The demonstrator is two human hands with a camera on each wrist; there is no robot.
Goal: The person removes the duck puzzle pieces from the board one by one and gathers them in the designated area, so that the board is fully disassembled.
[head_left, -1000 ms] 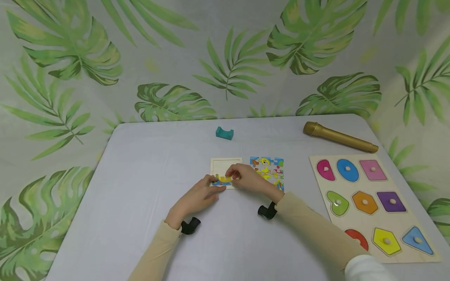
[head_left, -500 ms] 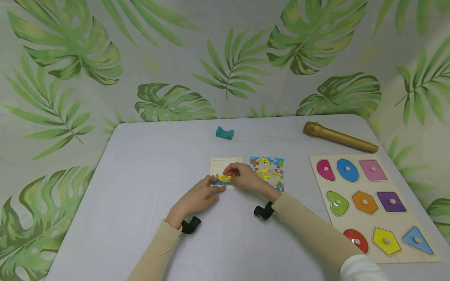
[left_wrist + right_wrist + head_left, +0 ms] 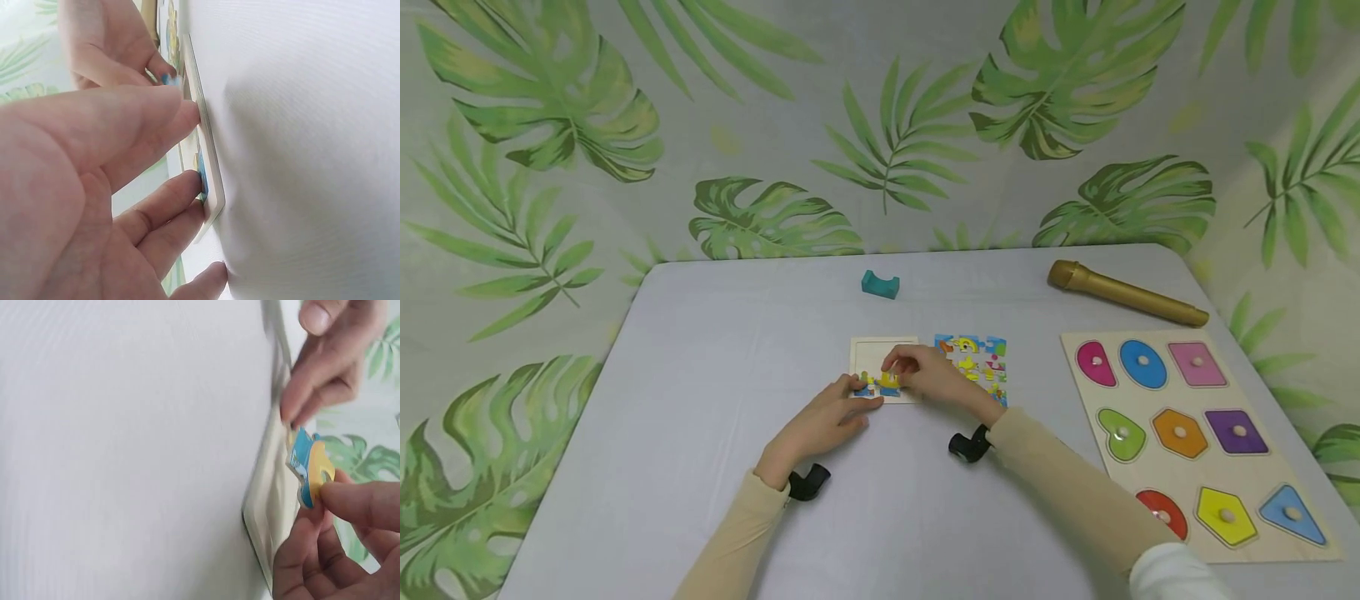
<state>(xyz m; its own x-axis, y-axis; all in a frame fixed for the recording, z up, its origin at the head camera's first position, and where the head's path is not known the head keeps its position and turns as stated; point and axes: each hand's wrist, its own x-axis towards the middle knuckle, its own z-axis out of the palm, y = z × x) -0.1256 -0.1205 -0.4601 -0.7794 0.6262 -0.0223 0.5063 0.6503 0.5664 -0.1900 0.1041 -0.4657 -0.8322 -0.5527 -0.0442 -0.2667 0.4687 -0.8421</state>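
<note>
My right hand (image 3: 922,372) pinches a blue-and-yellow jigsaw piece (image 3: 310,464) between thumb and fingers. It holds the piece tilted over a small wooden puzzle tray (image 3: 880,339), as the right wrist view shows. My left hand (image 3: 823,419) rests at the tray's lower left, its fingers fairly straight. In the left wrist view, fingertips (image 3: 195,181) touch another blue-and-yellow piece (image 3: 201,172) lying in the tray. The left fingers partly hide that piece. Right of the tray lie several loose jigsaw pieces (image 3: 970,343), some covered by my right hand.
A wooden shape board (image 3: 1131,400) with knobbed coloured shapes lies at the right. Behind it is a gold microphone-shaped object (image 3: 1127,293). A teal notched block (image 3: 880,286) stands near the back edge of the white-covered table (image 3: 715,350).
My right hand went slightly left, then back right with the pinched piece, which now shows a gap from the piece under my left hand. The left hand stays put.
</note>
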